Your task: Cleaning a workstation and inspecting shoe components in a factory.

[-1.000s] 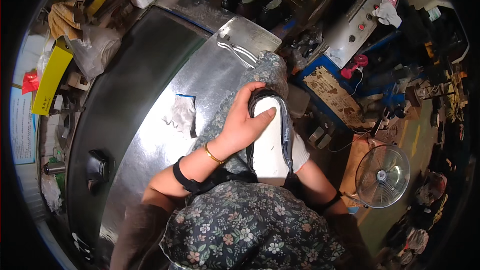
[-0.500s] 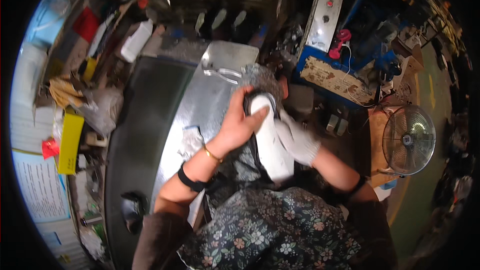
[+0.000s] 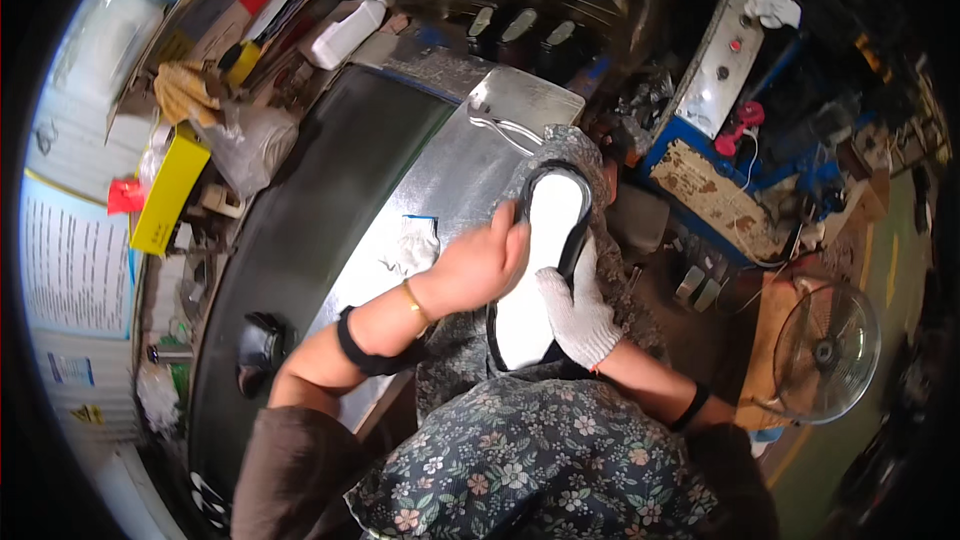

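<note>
A shoe-shaped piece (image 3: 553,230) lies bottom up across my lap, with a long white insole face and a black rim. My right hand (image 3: 580,315), in a pale knit glove, holds its right side, the thumb resting on the white face and the fingers along the black edge. My bare left hand (image 3: 480,262) is closed beside the left edge, its fingers curled and partly blurred. What sits inside those fingers, if anything, is hidden. Beneath the piece spreads a grey crumpled cloth (image 3: 570,147), above my floral apron (image 3: 540,450).
To the left, a metal worktop (image 3: 400,200) carries a white glove (image 3: 413,245) and runs beside a dark conveyor belt (image 3: 320,160). Several dark shoes (image 3: 518,28) stand at the back. A blue machine (image 3: 670,130) and a fan (image 3: 825,352) are on the right.
My left hand has come off the white face to its left edge and curled. My right hand's thumb now lies on the face. The view has shifted, so surroundings sit farther right.
</note>
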`<state>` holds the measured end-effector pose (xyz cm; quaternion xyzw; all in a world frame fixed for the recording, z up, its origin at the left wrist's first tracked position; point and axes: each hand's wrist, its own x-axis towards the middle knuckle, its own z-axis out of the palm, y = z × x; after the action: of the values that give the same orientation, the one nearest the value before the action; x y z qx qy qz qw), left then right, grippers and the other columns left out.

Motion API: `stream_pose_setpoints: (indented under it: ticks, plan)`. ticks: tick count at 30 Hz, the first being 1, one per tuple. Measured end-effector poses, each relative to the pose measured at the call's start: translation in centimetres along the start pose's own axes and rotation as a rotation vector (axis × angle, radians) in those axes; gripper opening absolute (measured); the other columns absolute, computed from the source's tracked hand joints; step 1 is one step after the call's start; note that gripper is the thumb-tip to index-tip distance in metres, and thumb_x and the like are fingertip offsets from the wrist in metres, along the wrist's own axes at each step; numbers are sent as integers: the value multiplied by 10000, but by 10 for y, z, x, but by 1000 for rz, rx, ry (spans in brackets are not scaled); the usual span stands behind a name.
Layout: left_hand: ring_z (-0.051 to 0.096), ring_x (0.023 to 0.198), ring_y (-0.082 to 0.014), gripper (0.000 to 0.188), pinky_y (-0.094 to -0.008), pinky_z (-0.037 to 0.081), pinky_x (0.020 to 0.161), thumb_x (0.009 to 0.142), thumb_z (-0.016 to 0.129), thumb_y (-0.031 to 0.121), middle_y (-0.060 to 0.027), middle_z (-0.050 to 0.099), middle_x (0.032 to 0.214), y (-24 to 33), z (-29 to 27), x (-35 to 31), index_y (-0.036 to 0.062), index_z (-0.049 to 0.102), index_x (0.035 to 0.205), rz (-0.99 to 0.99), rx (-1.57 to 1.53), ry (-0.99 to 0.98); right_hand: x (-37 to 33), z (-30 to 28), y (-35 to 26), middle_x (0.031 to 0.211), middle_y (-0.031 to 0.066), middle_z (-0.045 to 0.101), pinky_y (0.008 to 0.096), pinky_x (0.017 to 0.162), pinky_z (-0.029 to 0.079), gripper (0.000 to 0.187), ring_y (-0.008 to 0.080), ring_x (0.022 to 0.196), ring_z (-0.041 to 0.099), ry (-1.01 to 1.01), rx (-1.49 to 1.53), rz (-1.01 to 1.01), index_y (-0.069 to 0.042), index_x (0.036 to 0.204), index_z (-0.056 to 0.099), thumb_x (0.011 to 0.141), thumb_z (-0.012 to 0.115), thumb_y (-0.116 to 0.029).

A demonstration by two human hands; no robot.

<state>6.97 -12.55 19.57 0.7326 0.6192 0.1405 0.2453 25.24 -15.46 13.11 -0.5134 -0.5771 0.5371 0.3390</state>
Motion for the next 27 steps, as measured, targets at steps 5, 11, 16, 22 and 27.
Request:
stream_pose_setpoints:
  ticks: [5,11,16,22,27]
  plan:
    - [600,1138,-425,435,-427,482,947,1049,400,229,-313,594,1223,-1,54,-25,-46,464,1380,14,-368,304,-4,0,1,1546,288,260,418,1145,302,835,386,1409,350,79,29,-68,5,1554,-27,981,530,-240]
    - [545,1133,-140,412,-296,399,1032,1093,362,290,-81,625,1208,-9,63,22,9,569,1311,-194,-1082,210,-5,-10,12,1580,284,161,422,1194,196,822,379,1471,210,30,31,-143,35,1546,-18,975,521,-208]
    - [497,1197,-143,483,-303,382,1064,1062,417,446,-42,570,1275,8,18,68,67,569,1319,39,-1242,-190,-14,-36,-1,1614,245,95,411,1202,172,854,346,1495,157,-212,-70,-65,14,1557,-47,996,516,-299]
    - [493,1219,-186,393,-318,366,1071,979,598,242,-79,554,1279,11,34,59,59,540,1322,176,-753,-59,54,-65,-15,1546,164,357,361,1187,247,569,246,1433,337,-60,416,-164,7,1516,303,1094,284,-374]
    - [239,1481,-282,524,-362,199,1193,1008,559,272,-192,371,1531,-4,28,69,50,425,1464,197,-1049,-290,75,-64,-28,1348,141,566,350,1117,347,318,241,1286,503,-121,174,-338,25,1278,578,1031,456,-134]
